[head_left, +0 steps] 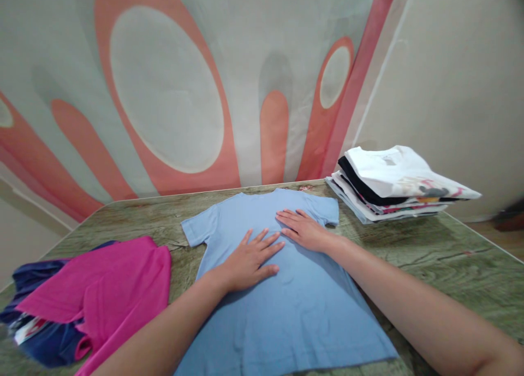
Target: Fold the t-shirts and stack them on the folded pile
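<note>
A light blue T-shirt (286, 305) lies spread out on the table, its neck toward the wall and its hem toward me. My left hand (251, 260) rests flat on the middle of the shirt with the fingers spread. Slightly farther up, on the right of the chest, my right hand (303, 230) lies flat with its fingers stretched out. Neither hand grips the cloth. Small wrinkles show around and below the hands.
At the left is a loose heap with a bright pink garment (123, 288) over dark blue clothing (53, 343). A stack of folded shirts (393, 179), white on top, stands at the back right of the wood-patterned table (413, 256). Behind hangs a patterned backdrop (245, 65).
</note>
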### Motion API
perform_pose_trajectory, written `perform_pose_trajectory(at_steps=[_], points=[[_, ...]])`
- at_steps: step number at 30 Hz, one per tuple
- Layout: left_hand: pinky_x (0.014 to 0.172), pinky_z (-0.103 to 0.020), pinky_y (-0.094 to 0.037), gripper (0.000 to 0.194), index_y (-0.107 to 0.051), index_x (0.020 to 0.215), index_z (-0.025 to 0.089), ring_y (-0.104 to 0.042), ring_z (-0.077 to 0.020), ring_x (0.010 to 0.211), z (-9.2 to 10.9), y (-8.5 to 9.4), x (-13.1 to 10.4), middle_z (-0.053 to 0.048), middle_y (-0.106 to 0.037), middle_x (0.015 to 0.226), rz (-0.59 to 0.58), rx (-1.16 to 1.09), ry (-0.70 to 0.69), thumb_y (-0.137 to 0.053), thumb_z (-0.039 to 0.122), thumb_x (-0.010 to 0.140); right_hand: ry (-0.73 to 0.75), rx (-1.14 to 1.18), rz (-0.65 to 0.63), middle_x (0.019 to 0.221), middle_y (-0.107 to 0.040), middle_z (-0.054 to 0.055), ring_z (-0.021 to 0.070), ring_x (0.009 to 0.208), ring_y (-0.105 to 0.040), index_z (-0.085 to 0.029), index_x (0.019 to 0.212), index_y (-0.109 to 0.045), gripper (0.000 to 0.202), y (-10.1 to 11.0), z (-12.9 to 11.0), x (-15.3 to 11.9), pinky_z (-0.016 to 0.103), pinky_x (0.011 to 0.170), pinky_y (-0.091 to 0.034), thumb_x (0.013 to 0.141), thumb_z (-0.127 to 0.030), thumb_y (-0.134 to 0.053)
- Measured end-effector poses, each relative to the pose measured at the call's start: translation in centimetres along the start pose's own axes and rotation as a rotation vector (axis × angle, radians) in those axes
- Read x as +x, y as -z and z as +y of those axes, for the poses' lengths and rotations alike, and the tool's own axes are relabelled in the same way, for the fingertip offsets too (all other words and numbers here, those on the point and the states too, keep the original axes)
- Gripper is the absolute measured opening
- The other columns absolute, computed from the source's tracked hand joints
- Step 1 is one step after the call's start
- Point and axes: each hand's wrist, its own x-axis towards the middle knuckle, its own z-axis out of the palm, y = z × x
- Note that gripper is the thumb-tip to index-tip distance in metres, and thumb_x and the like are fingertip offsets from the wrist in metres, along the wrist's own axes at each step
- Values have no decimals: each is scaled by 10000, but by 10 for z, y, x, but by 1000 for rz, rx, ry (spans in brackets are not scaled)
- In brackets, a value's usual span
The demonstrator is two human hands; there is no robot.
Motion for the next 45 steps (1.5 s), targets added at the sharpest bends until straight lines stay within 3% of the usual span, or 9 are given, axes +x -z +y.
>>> perform_pose_trajectory(at_steps=[10, 17, 21, 25, 31, 35, 40, 42, 45], points=[[1141, -604, -65, 568, -214, 1513, 310, -90, -270, 1466, 15, -14, -15, -50, -164, 1589, 20, 176, 91, -209, 540, 995, -47, -124, 49, 1493, -399, 118, 230, 1404, -306, -172, 1415, -439, 450, -1, -38, -13, 497, 1144, -225, 997, -302, -331], [1148, -607, -55, 611, -150, 1524, 334, -118, -287, 1458, 56, -15, -99, -51, -132, 1587, -25, 32, 6, -341, 527, 977, 100, 61, -139, 1549, -292, 87, 242, 1443, -207, -213, 1494, -298, 577, 19, -109, -100, 530, 1174, -152, 964, -393, -441], [1177, -516, -148, 506, -362, 1447, 396, -312, -242, 1406, 73, 7, -146, -2, -366, 1517, -106, -244, -81, -472, 455, 957, 311, 242, -272, 1420, -508, 47, 188, 1375, -369, -271, 1399, -469, 435, 52, -130, -148, 436, 1180, -210, 965, -303, -476], [1150, -387, -298, 328, -574, 1286, 367, -478, -172, 1302, 70, 16, -131, 24, -575, 1357, 0, -376, 6, -446, 381, 984, 265, 354, -107, 1188, -683, 57, 149, 1216, -552, -241, 1250, -612, 322, 52, -130, -147, 333, 1105, -363, 962, -223, -470], [1153, -586, -138, 585, -335, 1479, 290, -197, -298, 1441, 58, -6, -86, -83, -258, 1557, 39, -70, -15, -478, 478, 944, 219, 264, -202, 1450, -462, 95, 233, 1388, -344, -247, 1391, -488, 459, 35, -140, -137, 475, 1165, -232, 945, -354, -497], [1189, -453, -169, 392, -488, 1376, 335, -336, -191, 1397, 65, -11, -91, -14, -443, 1473, 3, -86, -140, -372, 366, 1003, 371, 516, -234, 1093, -724, 14, 126, 1136, -608, -300, 1204, -642, 305, 41, -155, -146, 294, 1086, -378, 973, -303, -444], [1176, -553, -104, 598, -229, 1517, 282, -159, -272, 1452, 73, -16, -90, -68, -221, 1569, 0, -29, -72, -404, 463, 975, 67, 272, -78, 1442, -472, 91, 231, 1383, -353, -223, 1393, -487, 443, 38, -134, -135, 482, 1149, -270, 956, -283, -457], [1169, -573, -85, 642, -154, 1530, 305, -157, -278, 1451, 80, -12, -100, -63, -177, 1575, -46, -52, -73, -399, 497, 967, 108, 258, -166, 1500, -379, 92, 251, 1416, -278, -244, 1437, -425, 507, 42, -134, -138, 524, 1161, -210, 938, -302, -498], [1185, -510, -136, 489, -349, 1451, 403, -300, -231, 1413, 90, 3, -122, 9, -347, 1522, -106, -167, -109, -415, 474, 972, 299, 405, -290, 1325, -598, 36, 189, 1316, -455, -327, 1317, -557, 384, 54, -144, -149, 438, 1161, -252, 937, -281, -518]])
